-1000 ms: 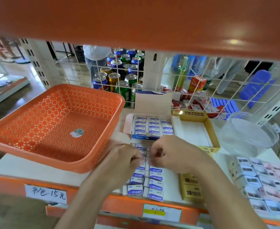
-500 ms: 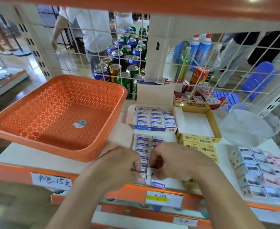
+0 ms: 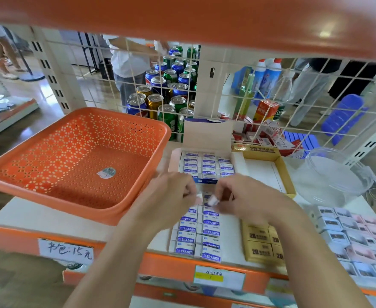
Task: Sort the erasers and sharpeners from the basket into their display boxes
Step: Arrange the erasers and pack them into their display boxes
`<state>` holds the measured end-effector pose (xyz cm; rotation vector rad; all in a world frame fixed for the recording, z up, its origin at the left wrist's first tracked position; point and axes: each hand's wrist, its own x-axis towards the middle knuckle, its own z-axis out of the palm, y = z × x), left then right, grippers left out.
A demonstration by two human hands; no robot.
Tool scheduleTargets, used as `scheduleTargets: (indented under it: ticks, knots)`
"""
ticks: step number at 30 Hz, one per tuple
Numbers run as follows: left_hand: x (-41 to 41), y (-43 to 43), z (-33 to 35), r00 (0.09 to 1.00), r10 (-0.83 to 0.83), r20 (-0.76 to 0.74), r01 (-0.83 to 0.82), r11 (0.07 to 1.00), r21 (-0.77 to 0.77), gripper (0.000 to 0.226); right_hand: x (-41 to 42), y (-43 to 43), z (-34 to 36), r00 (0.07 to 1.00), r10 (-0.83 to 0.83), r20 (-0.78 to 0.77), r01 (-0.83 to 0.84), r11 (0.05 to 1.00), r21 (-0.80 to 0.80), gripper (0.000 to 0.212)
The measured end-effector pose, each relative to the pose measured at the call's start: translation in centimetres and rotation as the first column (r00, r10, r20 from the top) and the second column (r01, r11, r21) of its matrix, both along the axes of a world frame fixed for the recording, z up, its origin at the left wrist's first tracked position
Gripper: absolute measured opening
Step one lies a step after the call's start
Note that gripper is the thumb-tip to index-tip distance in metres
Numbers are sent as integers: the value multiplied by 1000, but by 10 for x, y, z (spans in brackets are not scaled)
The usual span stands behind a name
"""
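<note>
The orange perforated basket (image 3: 60, 152) is sitting on the left of the shelf (image 3: 38, 218). Just right of it the open display box (image 3: 207, 134) is standing with its lid flap up, holding boxed erasers (image 3: 208, 162), white with blue print. In front of it, two rows of loose erasers (image 3: 210, 232) are lying toward the shelf edge. Above them the left hand (image 3: 171, 196) is pinching a blurred white eraser (image 3: 199, 195) and the right hand (image 3: 247, 196), close beside it, a second eraser (image 3: 213, 200). Half a second ago both hands were lower, at the rows' front end; now they are hovering by the box.
</note>
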<state>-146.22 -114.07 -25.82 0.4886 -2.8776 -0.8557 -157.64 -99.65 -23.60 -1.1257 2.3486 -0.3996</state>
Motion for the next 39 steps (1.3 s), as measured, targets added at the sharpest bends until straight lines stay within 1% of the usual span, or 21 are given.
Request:
scheduleTargets:
  ticks: [2,4,5,8,10,12,16,18,22,25,27,30,32,35,37,39]
  knots:
    - [-17,0,-2,996,23,-83,-24,1000,-12,16,-18,-5,-1,996,-61,-70,56,996,-70,15]
    - [-36,-1,-5,990,52,-132,-55,998,-19,15,-35,-12,-4,981,-130,-142,113,986,-123,8]
    - [-45,-3,-7,987,66,-145,-69,997,-18,14,-43,-16,-6,970,-168,-176,142,978,-155,7]
    - [-70,-10,-13,987,72,-142,-74,997,-9,8,-60,-28,-14,929,-261,-263,201,952,-231,15]
    - [-83,-13,-15,994,57,-98,-61,997,-37,5,-68,-35,-19,904,-285,-318,219,949,-226,20]
    - [-95,-17,-16,997,55,-56,-58,997,-60,7,-75,-40,-26,895,-282,-345,220,953,-207,22]
    - [-112,-22,-17,995,98,-20,-99,995,-35,9,-87,-46,-42,900,-228,-371,190,972,-135,21]
    - [-118,-24,-20,994,108,-15,-108,994,-20,11,-91,-46,-44,917,-204,-342,171,977,-125,24]
    - [-129,-24,-24,991,131,-33,-132,991,-21,23,-98,-48,-39,942,-128,-311,106,991,-87,30]
    - [-136,-21,-23,984,176,-36,-177,984,-16,20,-99,-49,-36,941,-114,-319,101,993,-58,31]
    - [-140,-20,-22,979,198,-48,-198,980,1,15,-98,-47,-37,941,-141,-307,115,988,-99,28]
    - [-145,-19,-18,986,151,-65,-148,988,50,15,-98,-41,-37,945,-221,-240,164,957,-238,20]
    - [-147,-18,-15,993,97,-73,-95,995,31,18,-96,-37,-35,945,-275,-179,212,928,-305,20]
    - [-150,-13,-12,998,18,-57,-20,999,-26,20,-94,-33,-32,935,-324,-146,245,885,-395,26]
    - [-154,-9,-11,998,-4,-67,0,998,-58,21,-94,-29,-29,933,-339,-124,263,873,-410,29]
    - [-157,-6,-11,996,-3,-87,-2,998,-63,18,-95,-24,-28,936,-333,-113,269,885,-380,30]
